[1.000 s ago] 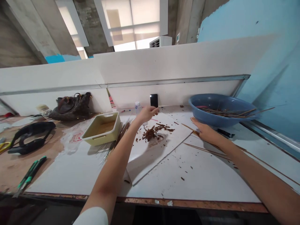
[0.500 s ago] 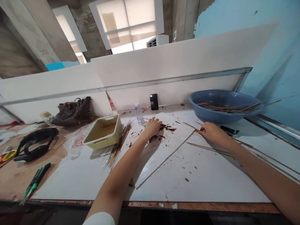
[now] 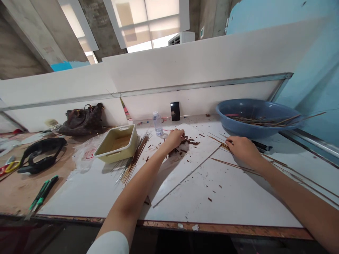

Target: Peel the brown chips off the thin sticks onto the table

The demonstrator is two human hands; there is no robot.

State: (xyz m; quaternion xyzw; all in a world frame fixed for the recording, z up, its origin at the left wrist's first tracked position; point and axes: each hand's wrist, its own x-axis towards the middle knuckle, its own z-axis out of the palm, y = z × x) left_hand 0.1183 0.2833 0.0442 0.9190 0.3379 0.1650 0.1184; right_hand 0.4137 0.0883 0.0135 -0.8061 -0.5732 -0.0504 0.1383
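My left hand (image 3: pixel 174 138) rests with curled fingers on a scatter of brown wood scraps (image 3: pixel 190 141). Whether it grips any scraps is hidden. My right hand (image 3: pixel 244 149) lies over several thin brown sticks (image 3: pixel 237 164), its fingertips at the sticks, just in front of a blue plastic basin (image 3: pixel 254 106). More sticks (image 3: pixel 265 121) lie in the basin and jut past its rim. A loose bundle of thin sticks (image 3: pixel 135 159) lies on the white board (image 3: pixel 212 201), below my left forearm.
A cream tray (image 3: pixel 116 151) stands left of the sticks. Behind it are a water bottle (image 3: pixel 158 124), an upright phone (image 3: pixel 175 111) and a brown handbag (image 3: pixel 84 121). Further left lie a black strap (image 3: pixel 42 155), green-handled cutters (image 3: pixel 43 192) and yellow scissors (image 3: pixel 9 167).
My left hand has come down from above the table onto the brown scraps, its fingers curling. My right hand has shifted slightly toward the basin, and the view has tilted a little.
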